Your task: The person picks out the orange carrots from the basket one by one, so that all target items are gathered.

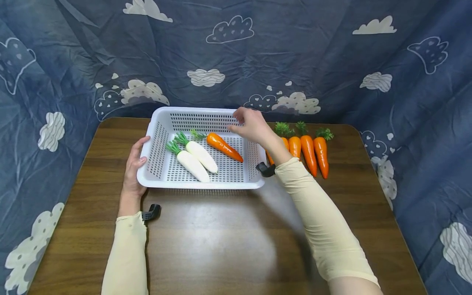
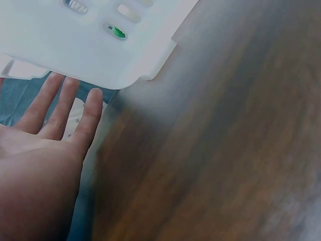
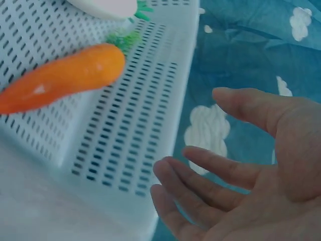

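Observation:
A white perforated basket (image 1: pixel 200 185) stands on the wooden table. Inside it lie two white radishes with green tops, the nearer radish (image 1: pixel 192 166) and the farther radish (image 1: pixel 202 156), and one orange carrot (image 1: pixel 221 145) to their right. At the basket's left side is my left hand (image 1: pixel 132 172); its fingers look straight in the left wrist view, with the tips right at the basket wall. My right hand (image 1: pixel 253 126) hovers over the basket's back right corner, fingers loosely bent and apart, nothing between them. The right wrist view shows the carrot (image 3: pixel 65 75) away from that hand.
Several more carrots (image 1: pixel 309 155) with leafy tops lie side by side on the table (image 1: pixel 206 241), right of the basket; my right forearm partly covers them. A dark blue cloth (image 1: pixel 295 53) printed with clouds hangs behind and beside the table.

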### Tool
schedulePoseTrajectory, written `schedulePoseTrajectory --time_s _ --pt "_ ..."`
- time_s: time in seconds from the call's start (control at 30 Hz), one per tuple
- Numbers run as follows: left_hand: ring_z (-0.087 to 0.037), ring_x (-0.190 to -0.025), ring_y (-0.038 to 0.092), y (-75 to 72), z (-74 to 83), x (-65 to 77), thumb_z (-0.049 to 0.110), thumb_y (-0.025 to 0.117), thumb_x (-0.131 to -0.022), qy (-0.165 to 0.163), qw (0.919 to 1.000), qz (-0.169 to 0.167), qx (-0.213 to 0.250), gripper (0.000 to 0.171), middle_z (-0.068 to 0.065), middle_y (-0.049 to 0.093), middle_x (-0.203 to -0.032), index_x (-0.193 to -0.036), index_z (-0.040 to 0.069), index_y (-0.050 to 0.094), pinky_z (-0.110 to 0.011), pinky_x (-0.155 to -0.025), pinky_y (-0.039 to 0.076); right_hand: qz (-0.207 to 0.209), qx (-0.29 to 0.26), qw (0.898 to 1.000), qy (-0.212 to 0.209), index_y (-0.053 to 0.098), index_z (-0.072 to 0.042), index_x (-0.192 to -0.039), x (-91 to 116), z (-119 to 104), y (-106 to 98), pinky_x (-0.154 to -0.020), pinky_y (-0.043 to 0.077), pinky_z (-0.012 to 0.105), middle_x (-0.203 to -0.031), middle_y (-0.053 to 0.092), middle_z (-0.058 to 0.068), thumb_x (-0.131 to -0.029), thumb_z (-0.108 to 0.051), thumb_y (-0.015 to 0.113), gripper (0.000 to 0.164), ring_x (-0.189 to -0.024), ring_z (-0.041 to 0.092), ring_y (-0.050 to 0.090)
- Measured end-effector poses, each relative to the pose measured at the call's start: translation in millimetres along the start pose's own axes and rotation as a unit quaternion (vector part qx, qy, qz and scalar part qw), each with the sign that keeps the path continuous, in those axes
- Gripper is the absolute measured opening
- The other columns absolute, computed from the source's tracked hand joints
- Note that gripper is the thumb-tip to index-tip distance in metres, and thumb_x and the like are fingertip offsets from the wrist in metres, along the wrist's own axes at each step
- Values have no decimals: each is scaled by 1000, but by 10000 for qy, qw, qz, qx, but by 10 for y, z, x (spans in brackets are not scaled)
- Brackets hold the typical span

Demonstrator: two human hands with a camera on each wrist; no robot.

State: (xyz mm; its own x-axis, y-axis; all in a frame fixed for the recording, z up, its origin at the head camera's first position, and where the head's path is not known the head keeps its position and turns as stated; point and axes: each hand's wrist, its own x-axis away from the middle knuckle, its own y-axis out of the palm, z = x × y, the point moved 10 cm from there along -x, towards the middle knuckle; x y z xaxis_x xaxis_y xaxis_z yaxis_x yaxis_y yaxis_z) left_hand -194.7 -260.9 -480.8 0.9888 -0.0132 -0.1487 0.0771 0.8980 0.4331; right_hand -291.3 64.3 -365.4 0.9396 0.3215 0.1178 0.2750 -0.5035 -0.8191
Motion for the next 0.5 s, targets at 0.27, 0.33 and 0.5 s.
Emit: schedulePoseTrajectory --time_s 0.27,0.33,0.5 --pt "-36 -132 46 -15 -22 -20 17 44 -93 -17 10000 -37 -20 63 -12 34 -164 -157 17 45 -37 -96 54 -760 319 9965 168 57 1 -144 -212 28 402 -107 49 46 -139 65 21 -97 -33 74 60 -125 33 61" --pt "-35 -132 46 -15 -14 -20 16 44 -93 -6 10000 -26 -3 63 -12 35 -164 -156 18 46 -37 -96 54 -953 346 9946 222 57 0 -145 -247 21 486 -109 49 45 -141 64 19 -97 -33 74 61 -128 32 60" --pt "-35 -132 46 -15 -3 -22 17 44 -93 24 10000 1 -5 62 -12 35 -164 -154 19 48 -37 -96 54 -1351 400 9893 373 59 -2 -144 -300 3 640 -109 48 43 -140 65 15 -96 -35 76 60 -125 28 58"
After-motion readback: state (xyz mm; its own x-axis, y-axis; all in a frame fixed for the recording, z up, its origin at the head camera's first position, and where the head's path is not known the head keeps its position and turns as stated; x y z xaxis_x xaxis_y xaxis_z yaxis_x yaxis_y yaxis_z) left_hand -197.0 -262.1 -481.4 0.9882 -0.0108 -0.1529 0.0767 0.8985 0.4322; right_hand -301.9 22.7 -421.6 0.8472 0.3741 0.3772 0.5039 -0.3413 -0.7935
